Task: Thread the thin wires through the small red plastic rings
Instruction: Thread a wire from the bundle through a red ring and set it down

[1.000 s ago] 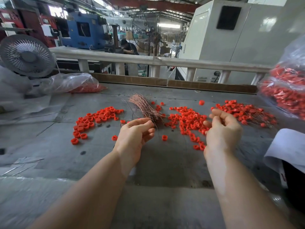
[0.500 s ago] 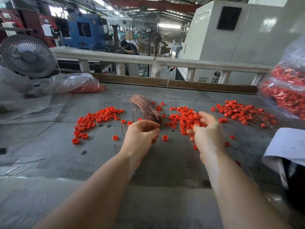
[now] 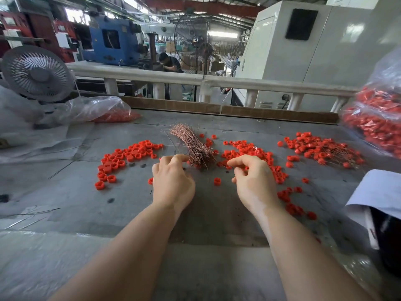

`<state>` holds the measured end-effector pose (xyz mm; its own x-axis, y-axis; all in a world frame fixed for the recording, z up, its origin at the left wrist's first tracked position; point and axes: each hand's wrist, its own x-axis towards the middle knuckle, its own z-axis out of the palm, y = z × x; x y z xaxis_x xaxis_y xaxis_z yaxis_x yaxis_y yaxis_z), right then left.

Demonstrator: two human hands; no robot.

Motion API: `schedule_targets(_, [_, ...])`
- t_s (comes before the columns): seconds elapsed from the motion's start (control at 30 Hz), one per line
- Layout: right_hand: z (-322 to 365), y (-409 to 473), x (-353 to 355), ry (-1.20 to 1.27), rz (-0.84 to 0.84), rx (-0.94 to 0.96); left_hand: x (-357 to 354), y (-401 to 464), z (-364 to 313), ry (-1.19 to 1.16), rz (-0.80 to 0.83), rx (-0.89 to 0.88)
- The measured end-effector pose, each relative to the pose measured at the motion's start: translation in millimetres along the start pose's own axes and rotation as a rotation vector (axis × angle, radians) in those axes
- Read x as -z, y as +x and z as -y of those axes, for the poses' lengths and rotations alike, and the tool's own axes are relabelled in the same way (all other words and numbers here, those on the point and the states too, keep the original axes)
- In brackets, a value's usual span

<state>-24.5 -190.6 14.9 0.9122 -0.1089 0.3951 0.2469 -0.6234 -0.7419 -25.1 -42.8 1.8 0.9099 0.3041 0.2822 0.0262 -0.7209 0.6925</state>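
So: pick-up step. Left hand [image 3: 172, 183] at 9 o'clock of the wires [image 3: 192, 146], fingers curled onto the bundle's near end. Right hand [image 3: 252, 181] at 3 o'clock, fingertips pinching among rings [image 3: 245, 149]; can't tell what's held. Next needs one wire, one ring, aligned.

Occlusions, cropped items and unresolved detail, head view

The left hand [image 3: 173, 183] covers part of one red ring [image 3: 150, 181] and hides its own fingertips near the wire bundle [image 3: 193, 146]; whether it pinches a wire cannot be told. The right hand [image 3: 251, 181] has curled fingers, their contents unresolved, and overlaps the middle ring pile [image 3: 245, 149]. The bag of rings [image 3: 377, 124] and the white cloth [image 3: 382, 192] are cropped by the right edge. Single wires in the right-hand pile [image 3: 323, 148] are too fine to separate.
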Motion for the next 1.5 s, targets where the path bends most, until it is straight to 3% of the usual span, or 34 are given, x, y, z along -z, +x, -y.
schedule_targets(0.17, [0.4,-1.9,-2.6,-0.025,0.056,0.007,-3.1,-1.7,0.7,0.134,0.111,-0.109])
schedule_targets(0.4, [-1.2,-2.8,-3.9,-0.068,0.075,0.049,-3.8,-4.9,-4.7,0.077,0.07,-0.153])
schedule_targets(0.63, [-1.8,-1.8,-4.6,-0.077,0.076,0.056,-4.7,-6.3,-6.4,0.135,0.191,-0.189])
schedule_targets(0.73, [-2.2,-1.9,-4.8,-0.058,0.078,0.051,-4.6,-5.4,-5.7,0.052,0.171,-0.19])
schedule_targets(0.9, [0.7,-1.8,-4.5,0.031,0.077,0.119,0.9,-9.7,-14.6,-0.183,-0.007,-0.278])
schedule_targets(1.1, [8.2,-4.3,-5.6,0.372,0.233,0.178,8.3,-19.0,-26.1,-0.492,0.095,-0.359])
schedule_targets(1.2, [6.8,-2.0,-6.0,0.414,0.138,0.145,10.7,-19.6,-26.7,-0.693,0.123,-0.333])
schedule_targets(1.3, [4.1,0.7,-2.4,0.229,-0.081,0.253,10.1,-16.9,-25.5,-0.869,0.108,-0.199])
schedule_targets(1.4, [4.0,2.4,4.5,0.175,-0.316,0.309,1.9,-11.4,-19.1,-0.564,0.051,-0.146])
schedule_targets(1.5, [5.5,2.3,10.2,0.178,-0.472,0.31,-4.7,-14.5,-15.6,-0.177,0.127,-0.3])
